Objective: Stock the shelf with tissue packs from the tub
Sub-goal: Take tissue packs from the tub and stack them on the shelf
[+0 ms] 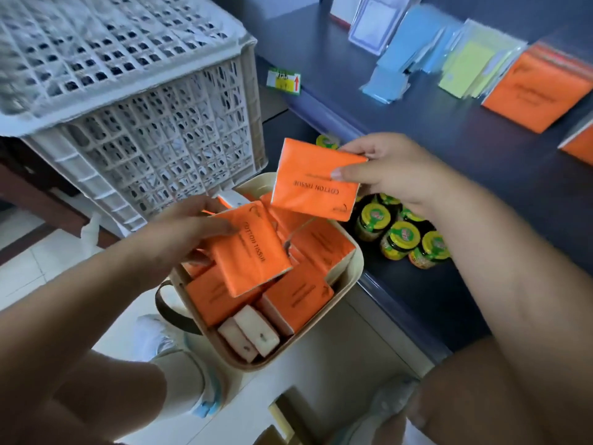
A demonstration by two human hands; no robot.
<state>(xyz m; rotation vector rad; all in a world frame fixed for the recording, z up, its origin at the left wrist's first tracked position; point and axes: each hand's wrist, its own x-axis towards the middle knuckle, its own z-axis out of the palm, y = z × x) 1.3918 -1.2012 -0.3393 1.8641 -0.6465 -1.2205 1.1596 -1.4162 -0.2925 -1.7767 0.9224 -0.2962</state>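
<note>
The orange tissue pack point(316, 181) is up in the air above the tub point(247, 364), its "COTTON TISSUE" print upside down to you. Your right hand point(391, 171) has it by the upper right corner, the grip a tight pinch with the thumb on the face and the fingers behind. A second pack point(253, 252) lies tilted on top of the pile in the tub, and your left hand point(189, 226) holds its upper end, the grip curled over that end.

Beneath it the tub holds more orange packs point(298, 297), packed close, two with their white ends up. The tub sits low, just beside the dark blue shelf point(417, 123).

On the shelf's upper board, at the far right, stacked orange packs point(539, 91) lean beside blue and yellow packets point(462, 62). Yellow-lidded jars point(401, 236) stand on the lower board near the tub. A white lattice crate point(144, 107) rises behind the tub on the left.
</note>
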